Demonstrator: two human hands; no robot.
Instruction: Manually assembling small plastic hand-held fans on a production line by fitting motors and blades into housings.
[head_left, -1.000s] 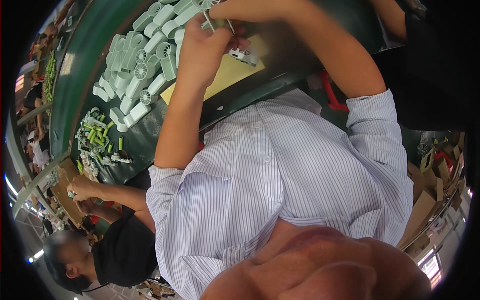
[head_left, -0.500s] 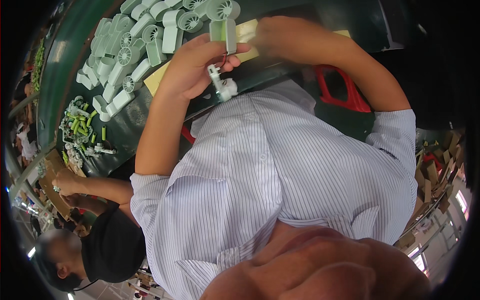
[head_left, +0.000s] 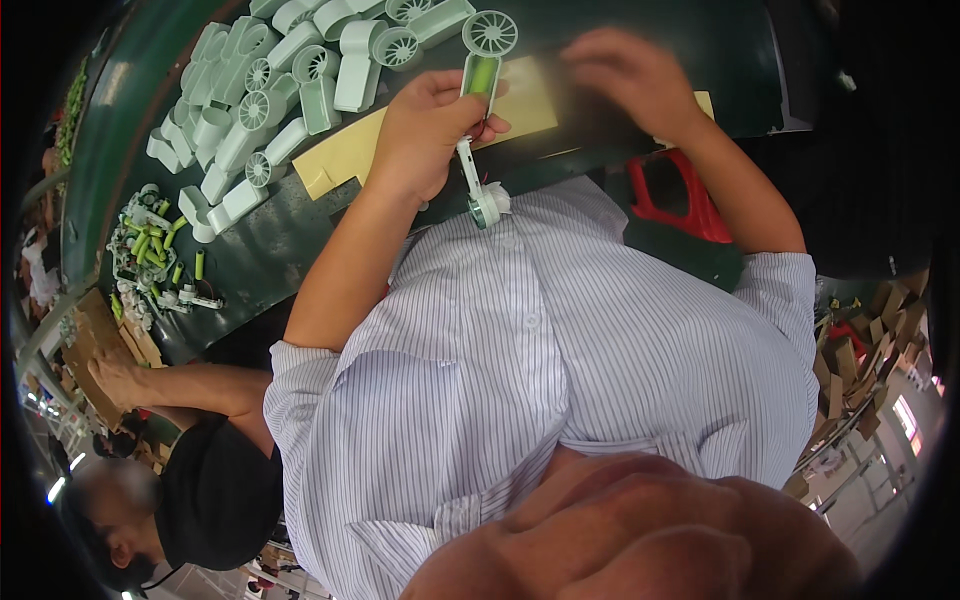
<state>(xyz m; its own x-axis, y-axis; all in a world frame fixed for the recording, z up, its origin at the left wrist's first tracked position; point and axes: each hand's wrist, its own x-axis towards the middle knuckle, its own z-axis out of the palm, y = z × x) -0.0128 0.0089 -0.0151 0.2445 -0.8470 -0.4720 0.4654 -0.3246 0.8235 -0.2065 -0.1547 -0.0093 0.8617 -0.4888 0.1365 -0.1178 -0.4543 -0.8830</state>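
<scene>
My left hand point(head_left: 425, 135) grips a pale green fan housing point(head_left: 491, 36), a round spoked grille on a boxy handle. The handle's open side shows a bright green battery cell point(head_left: 483, 76) inside. Below those fingers hangs a white and pale green motor part point(head_left: 486, 200) close to my shirt; its link to the housing is mostly hidden by the hand. My right hand point(head_left: 635, 80) is apart from the housing, above the dark green table to the right. Its fingers reach out to the left, blurred at the tips, with nothing visible in them.
Many similar housings point(head_left: 240, 140) are heaped at the far left. Nearer lies a pile of motor parts with green cells point(head_left: 150, 245). Yellow sheet material point(head_left: 335, 160) lies along the table edge. A red plastic frame point(head_left: 680, 195) is below my right forearm. A co-worker's arm point(head_left: 200, 385) is at left.
My left hand has shifted right with the housing, and the hanging motor part moved with it. My right hand has moved right, and its fingers now extend leftward.
</scene>
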